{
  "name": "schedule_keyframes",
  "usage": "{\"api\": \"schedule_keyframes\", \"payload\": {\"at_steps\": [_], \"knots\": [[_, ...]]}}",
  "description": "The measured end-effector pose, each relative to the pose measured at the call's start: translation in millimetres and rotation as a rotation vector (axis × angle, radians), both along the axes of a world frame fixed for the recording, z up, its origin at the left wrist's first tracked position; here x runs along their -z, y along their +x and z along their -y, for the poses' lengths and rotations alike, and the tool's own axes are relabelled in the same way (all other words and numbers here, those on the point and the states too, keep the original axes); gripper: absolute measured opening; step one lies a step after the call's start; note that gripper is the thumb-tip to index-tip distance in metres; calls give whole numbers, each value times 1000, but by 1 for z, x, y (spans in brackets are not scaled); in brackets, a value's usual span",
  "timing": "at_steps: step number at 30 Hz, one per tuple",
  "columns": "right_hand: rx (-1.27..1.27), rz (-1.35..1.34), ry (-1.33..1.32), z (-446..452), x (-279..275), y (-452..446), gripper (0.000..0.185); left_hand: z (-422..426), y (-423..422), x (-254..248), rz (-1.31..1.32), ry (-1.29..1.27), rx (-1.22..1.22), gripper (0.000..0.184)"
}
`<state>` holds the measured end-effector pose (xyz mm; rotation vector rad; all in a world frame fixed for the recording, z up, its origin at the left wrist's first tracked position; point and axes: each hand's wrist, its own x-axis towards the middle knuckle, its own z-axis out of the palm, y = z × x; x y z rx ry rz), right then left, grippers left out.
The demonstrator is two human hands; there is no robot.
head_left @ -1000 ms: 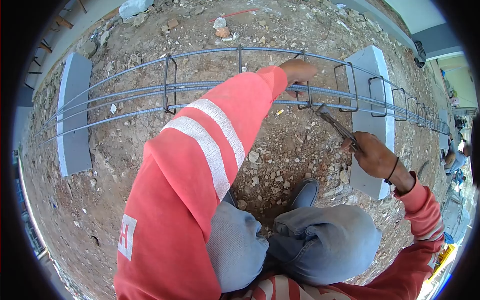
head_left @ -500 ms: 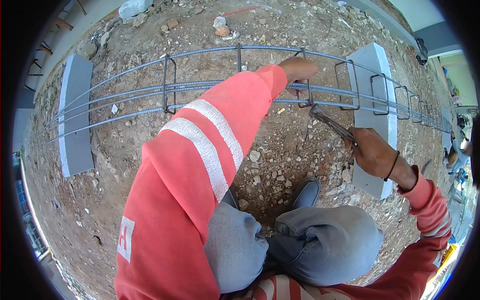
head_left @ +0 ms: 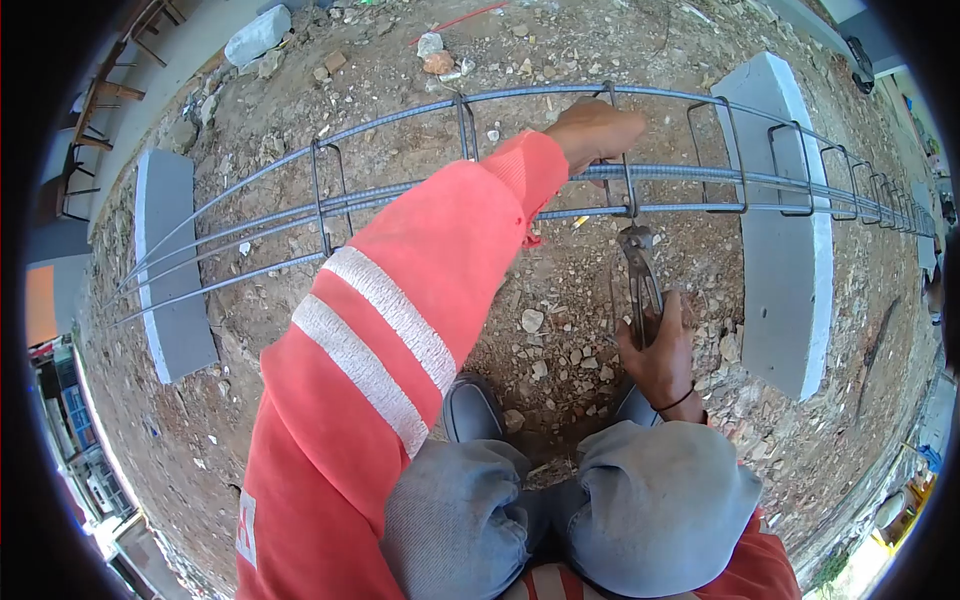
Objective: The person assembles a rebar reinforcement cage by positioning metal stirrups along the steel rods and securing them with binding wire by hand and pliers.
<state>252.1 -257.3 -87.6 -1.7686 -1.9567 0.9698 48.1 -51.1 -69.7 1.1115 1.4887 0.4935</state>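
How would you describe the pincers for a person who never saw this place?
Find the long steel cage lying across grey blocks. Just below it in the picture, the right hand holds the pincers. Unlike the cage, this dark metal tool has two handles and a blunt head.

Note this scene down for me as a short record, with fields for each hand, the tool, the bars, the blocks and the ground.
Left hand: at the bars, beside a stirrup; exact grip hidden
Right hand: holding pincers by the handles
Pincers: head near that stirrup's lower end; contact unclear
Bars: long, ribbed, running through several stirrups
Gray blocks: two, left and right, crossed by the bars
Ground: dirt with scattered stones
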Motion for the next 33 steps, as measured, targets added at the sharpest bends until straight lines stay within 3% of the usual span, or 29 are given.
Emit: {"api": "schedule_keyframes", "payload": {"at_steps": [2, 8, 9, 10, 11, 13, 14, 16, 18, 20, 21, 22, 24, 25, 26, 28, 30, 32, 33], "knots": [[-41, -70, 20, -2, 17, -5, 42, 2, -1, -2, -20, 9, -14, 34], [-317, -1953, -1387, -10, 59, 6, 53, 3, 0, -1, 148, -63, -94, 31], [-192, -1723, -1259, -9, 48, 17, 48, -2, -1, 8, 121, -48, -88, 31], [-192, -1725, -1256, -5, 40, 20, 48, -3, -1, 10, 96, -34, -84, 31], [-57, -1328, -906, -1, 33, 23, 40, -3, 0, 12, 95, -33, -81, 31], [-75, -382, -119, 2, 20, 33, 26, 0, 1, 11, 151, -10, -125, 31], [-67, -383, -119, 5, 11, 36, 26, 2, 2, 10, 150, -12, -117, 31], [3, 84, 160, 6, -21, 31, 29, 2, 1, 3, 153, -52, -125, 33], [1, 77, 159, 13, -19, 26, 25, 0, -1, -5, 160, -82, -63, 35], [-2, -636, -524, 19, 5, 26, 26, 4, 2, -8, 168, -116, -1, 38], [-60, -1167, -1053, 6, -7, 35, 34, 3, 2, -11, 150, -112, 8, 36], [-74, -1167, -1051, 3, -5, 35, 34, 3, 1, -14, 130, -106, 13, 34], [-90, -1513, -1339, 0, 3, 32, 39, 6, -1, -15, 141, -85, 11, 32], [-80, -1313, -1184, 1, 4, 27, 38, 4, -3, -12, 159, -64, 15, 30], [-80, -1312, -1191, 3, 4, 26, 38, 4, -4, -8, 158, -69, 10, 30], [-174, -587, -329, 2, 2, 24, 39, 1, -4, -4, 143, -38, 37, 30], [-89, -439, -360, -2, -16, 28, 41, 2, -2, -3, 142, -38, 23, 30], [-163, -126, -106, -6, -35, 28, 39, 1, -2, -3, 140, -36, 9, 30], [-153, -128, -111, -6, -38, 28, 39, 1, -1, -1, 144, -50, -8, 30]]}}
